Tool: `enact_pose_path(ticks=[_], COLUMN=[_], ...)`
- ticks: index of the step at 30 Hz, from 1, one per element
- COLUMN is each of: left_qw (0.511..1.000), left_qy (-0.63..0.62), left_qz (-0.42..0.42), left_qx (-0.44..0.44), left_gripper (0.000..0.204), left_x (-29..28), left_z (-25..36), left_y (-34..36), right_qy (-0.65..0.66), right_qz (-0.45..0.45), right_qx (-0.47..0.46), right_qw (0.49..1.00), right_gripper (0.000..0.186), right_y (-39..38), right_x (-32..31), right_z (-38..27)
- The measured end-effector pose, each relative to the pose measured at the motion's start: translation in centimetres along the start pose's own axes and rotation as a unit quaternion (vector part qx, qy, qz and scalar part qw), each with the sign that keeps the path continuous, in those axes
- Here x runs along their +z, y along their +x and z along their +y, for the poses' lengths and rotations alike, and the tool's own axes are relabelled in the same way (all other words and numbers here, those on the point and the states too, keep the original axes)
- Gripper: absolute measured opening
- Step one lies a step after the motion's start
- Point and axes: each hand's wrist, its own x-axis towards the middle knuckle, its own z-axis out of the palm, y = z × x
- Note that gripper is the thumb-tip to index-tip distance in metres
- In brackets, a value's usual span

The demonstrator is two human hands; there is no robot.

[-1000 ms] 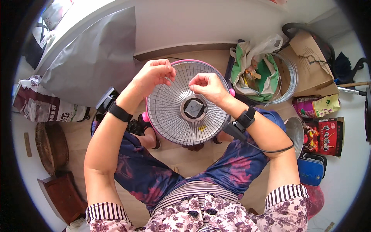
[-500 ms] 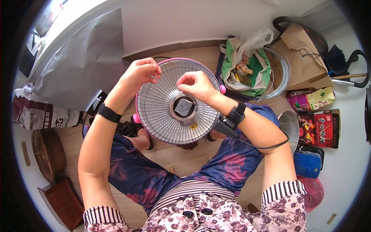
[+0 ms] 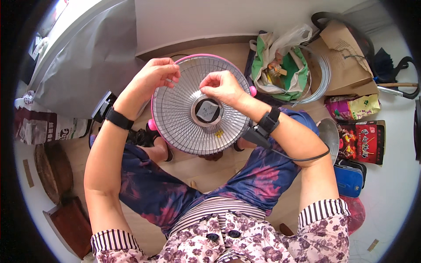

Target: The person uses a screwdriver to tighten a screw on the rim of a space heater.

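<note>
While the round pink-rimmed heater (image 3: pixel 207 131) sits at 12 o'clock, just above mid-view, grille tilted up toward the person, the left hand (image 3: pixel 157 73) is at its 10 o'clock edge, fingers loosely half-curled. Right hand (image 3: pixel 224 89) is over the grille, 1 o'clock of the heater's middle, thumb and index pinched nearly together. Can't tell whether either hand has hold of anything thin. Green-and-white bag (image 3: pixel 301 81) at 2 o'clock, wire coil (image 3: pixel 325 72) just beside it.

The heater (image 3: pixel 206 112) stands before me, a sack (image 3: pixel 55 126) to my left. Right of the heater sit a bag (image 3: pixel 301 79) and a wire coil (image 3: pixel 326 75).
</note>
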Motion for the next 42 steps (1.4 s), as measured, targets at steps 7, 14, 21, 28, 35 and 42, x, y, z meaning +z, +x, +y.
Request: enact_pose_path(ticks=[7, 14, 21, 28, 35, 42], left_qw=[0.999, 0.989, 0.988, 0.988, 0.981, 0.981], left_qy=[0.031, 0.127, 0.123, 0.138, 0.152, 0.152], left_qz=[-0.009, -0.053, -0.063, -0.035, -0.058, -0.071], left_qx=[0.011, 0.049, 0.068, 0.068, 0.102, 0.099], left_gripper=[0.018, 0.024, 0.021, 0.016, 0.012, 0.011], left_x=[0.6, 1.6, 2.1, 2.4, 2.0, 2.1], left_z=[-0.2, -0.8, -1.1, -1.1, -1.9, -1.9], left_y=[0.3, 0.1, -0.1, 0.1, 0.8, 1.0], right_qy=[0.055, 0.145, 0.153, 0.185, 0.183, 0.186], right_qz=[-0.047, -0.042, -0.042, -0.04, -0.052, -0.067], right_qx=[0.017, 0.014, 0.01, 0.033, 0.038, 0.033], right_qw=[0.997, 0.989, 0.987, 0.981, 0.981, 0.98], right_gripper=[0.015, 0.02, 0.022, 0.022, 0.022, 0.018], right_y=[-0.1, -0.3, -0.3, -0.5, -0.4, -0.5], right_x=[-1.2, -0.9, -0.8, -0.8, -0.7, -0.9], right_z=[-1.6, -2.6, -3.0, -3.2, -2.9, -2.9])
